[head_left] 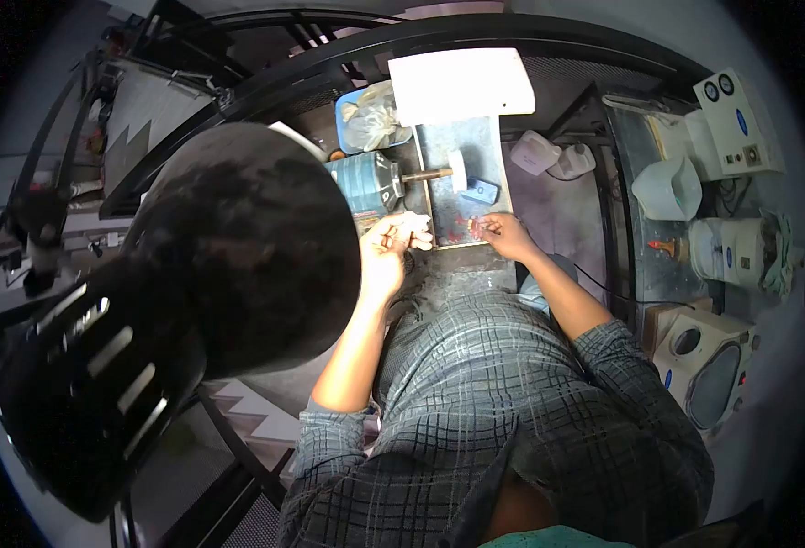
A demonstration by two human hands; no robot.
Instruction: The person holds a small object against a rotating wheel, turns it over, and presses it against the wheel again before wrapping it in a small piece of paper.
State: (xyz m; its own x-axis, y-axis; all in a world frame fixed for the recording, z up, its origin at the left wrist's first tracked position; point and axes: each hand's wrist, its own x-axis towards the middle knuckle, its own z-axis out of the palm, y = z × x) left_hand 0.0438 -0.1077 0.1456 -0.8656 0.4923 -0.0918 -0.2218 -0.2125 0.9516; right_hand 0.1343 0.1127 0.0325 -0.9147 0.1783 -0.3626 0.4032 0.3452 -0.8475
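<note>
My left hand (391, 247) is brightly lit at the left front edge of a shallow grey tray (439, 137). Its fingers are curled together, and a small pale bit shows at the tips, too overexposed to name. Over the tray's right front corner, my right hand (508, 237) is closed in a pinch near small red and yellowish bits (462, 226); what it grips is too small to tell. A turquoise motor (363, 185) lies left of the tray, its shaft reaching over it to a white wheel (458, 171). A blue block (481, 191) sits beside the wheel.
A black lamp shade (247, 247) fills much of the left. Behind the tray is a bright white panel (462, 87), beside a blue basin (350, 119) with a plastic bag. On the right stand a gauged machine (736, 123), a white jug (667, 189) and a windowed box (709, 370).
</note>
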